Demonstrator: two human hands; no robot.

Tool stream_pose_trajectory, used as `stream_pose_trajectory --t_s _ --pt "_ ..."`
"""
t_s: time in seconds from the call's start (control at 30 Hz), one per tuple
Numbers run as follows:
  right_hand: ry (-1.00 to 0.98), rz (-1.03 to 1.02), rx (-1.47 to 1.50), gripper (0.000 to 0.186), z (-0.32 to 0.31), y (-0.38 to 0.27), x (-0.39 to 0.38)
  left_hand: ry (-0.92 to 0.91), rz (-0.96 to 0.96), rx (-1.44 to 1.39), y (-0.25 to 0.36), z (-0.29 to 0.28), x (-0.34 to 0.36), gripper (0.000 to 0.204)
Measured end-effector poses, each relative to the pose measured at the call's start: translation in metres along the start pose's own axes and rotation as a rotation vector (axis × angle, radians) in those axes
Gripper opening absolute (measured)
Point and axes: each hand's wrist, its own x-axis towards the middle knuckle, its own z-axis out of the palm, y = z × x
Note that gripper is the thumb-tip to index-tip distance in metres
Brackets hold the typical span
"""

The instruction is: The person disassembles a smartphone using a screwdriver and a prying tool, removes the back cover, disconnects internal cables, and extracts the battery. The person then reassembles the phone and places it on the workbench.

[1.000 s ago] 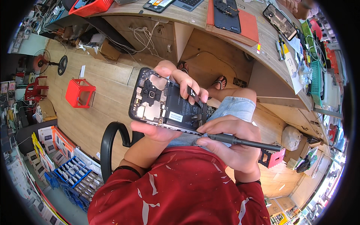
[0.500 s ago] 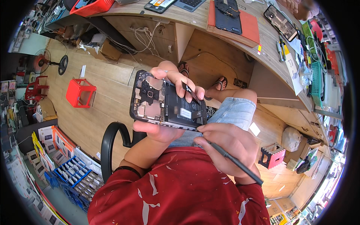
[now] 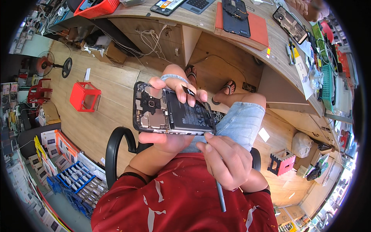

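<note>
My left hand (image 3: 167, 142) is closed around an opened smartphone (image 3: 150, 104), with the thumb along the near edge and the fingers over the far edge. Its back is off: metal shields and a camera show at the left end, a black battery (image 3: 193, 116) at the right. By the left fingertips a thin black piece with a white mark (image 3: 188, 90) sticks up over the battery. My right hand (image 3: 230, 159) grips a slim grey rod-shaped tool (image 3: 221, 196). Its fingertips are at the phone's near right corner; the tool's working end is hidden there.
Ahead is a wooden desk (image 3: 266, 58) with a red box (image 3: 257, 33) bearing a dark phone cover (image 3: 235, 24). Another opened phone (image 3: 290, 24) lies to its right. A red stool (image 3: 85, 96) and a fan (image 3: 45, 63) stand left. Chair armrests (image 3: 116, 152) flank me.
My right hand has turned, so the tool now points down toward my lap instead of out to the right. The phone has tilted and shifted slightly, showing more of the battery label.
</note>
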Motion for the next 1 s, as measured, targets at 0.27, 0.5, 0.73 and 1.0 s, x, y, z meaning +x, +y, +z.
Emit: stream_pose_trajectory --t_s 0.27,0.5,0.73,1.0 --pt "-0.162 0.481 0.496 0.030 -0.027 0.009 0.018 -0.004 -0.043 -0.047 -0.001 -0.003 -0.001 0.111" --pt "-0.081 0.063 0.164 0.027 -0.010 0.005 0.003 0.034 -0.026 -0.037 -0.001 0.001 -0.005 0.110" --pt "0.008 -0.003 0.031 0.027 0.001 0.002 -0.004 0.030 0.063 0.024 0.000 0.006 -0.006 0.107" --pt "0.084 -0.028 -0.002 0.028 0.009 -0.001 -0.007 0.046 0.171 0.069 -0.002 0.014 -0.012 0.104"
